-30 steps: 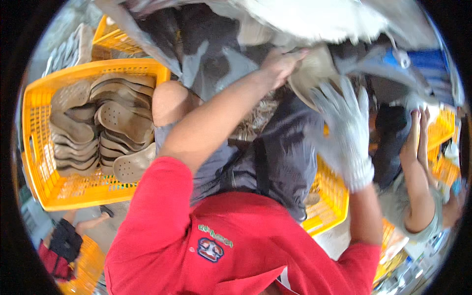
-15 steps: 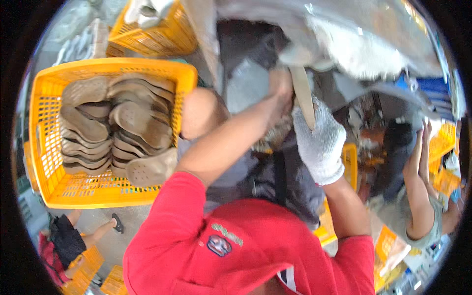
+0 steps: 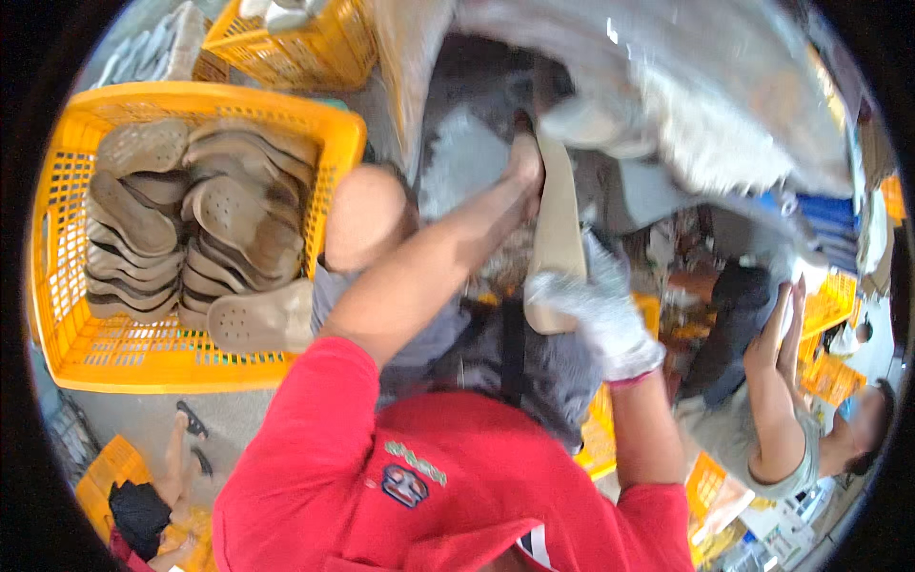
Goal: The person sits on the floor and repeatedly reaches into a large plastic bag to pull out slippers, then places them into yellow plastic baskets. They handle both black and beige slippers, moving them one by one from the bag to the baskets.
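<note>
A beige foam clog (image 3: 558,224) stands lengthwise in front of me, seen mostly from its side. My bare left hand (image 3: 524,162) is closed at its far end, with most fingers hidden behind it. At the near, rounded end my right hand (image 3: 600,315), in a white knitted glove, grips the clog with fingers laid across it. The far tip of the clog lies close to a pale rounded part of a dusty grey-white machine (image 3: 724,86); I cannot tell whether they touch.
At the left a yellow crate (image 3: 191,381) holds several stacked brown clogs (image 3: 229,214). Another yellow crate (image 3: 305,52) stands behind it. My bare knee (image 3: 372,214) is between crate and arm. A co-worker (image 3: 782,419) sits at the right, another person (image 3: 143,515) at lower left.
The clog has come lower and turned, so more of its side shows. My gloved right hand has shifted down around its near end. The whole view has moved slightly.
</note>
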`<action>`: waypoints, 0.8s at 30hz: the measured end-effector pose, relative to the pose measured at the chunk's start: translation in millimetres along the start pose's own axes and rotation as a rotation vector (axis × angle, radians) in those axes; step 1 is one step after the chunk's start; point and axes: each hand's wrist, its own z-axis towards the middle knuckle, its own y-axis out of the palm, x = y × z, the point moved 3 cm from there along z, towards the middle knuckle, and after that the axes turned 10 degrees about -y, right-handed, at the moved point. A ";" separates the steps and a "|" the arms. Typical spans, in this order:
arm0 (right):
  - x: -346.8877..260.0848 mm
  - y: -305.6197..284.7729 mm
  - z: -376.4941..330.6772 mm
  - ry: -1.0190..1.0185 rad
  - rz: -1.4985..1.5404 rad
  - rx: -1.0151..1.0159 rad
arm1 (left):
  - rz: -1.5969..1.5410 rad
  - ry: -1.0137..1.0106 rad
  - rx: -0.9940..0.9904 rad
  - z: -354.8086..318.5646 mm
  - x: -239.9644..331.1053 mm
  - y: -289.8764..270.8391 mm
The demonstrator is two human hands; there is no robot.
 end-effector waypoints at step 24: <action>-54.6 3.3 -17.7 0.042 -0.412 -0.013 | -0.107 0.119 -0.051 -7.3 -39.0 -12.7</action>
